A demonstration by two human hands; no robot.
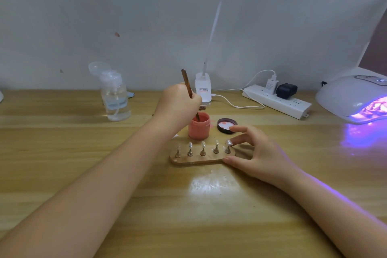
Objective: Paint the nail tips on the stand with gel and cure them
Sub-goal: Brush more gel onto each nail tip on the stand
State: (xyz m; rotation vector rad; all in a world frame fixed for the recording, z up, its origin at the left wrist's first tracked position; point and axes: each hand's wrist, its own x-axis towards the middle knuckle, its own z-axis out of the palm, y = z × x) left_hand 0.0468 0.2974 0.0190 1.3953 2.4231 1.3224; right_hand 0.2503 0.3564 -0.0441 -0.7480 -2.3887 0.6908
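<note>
We dip the brush — stand steadied

Our left hand [180,100] grips the brown wooden-handled brush [187,82] in the coral gel jar [199,126]; right hand [254,153] — fingers spread — holds the oval wooden nail-tip stand [194,160] at table centre.

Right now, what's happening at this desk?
A person is loading gel. The left hand holds a brush dipped into the open pink gel jar, whose lid lies beside it. The right hand steadies the wooden stand, fingertips by the rightmost of five nail tips. The curing lamp glows purple at right.
</note>
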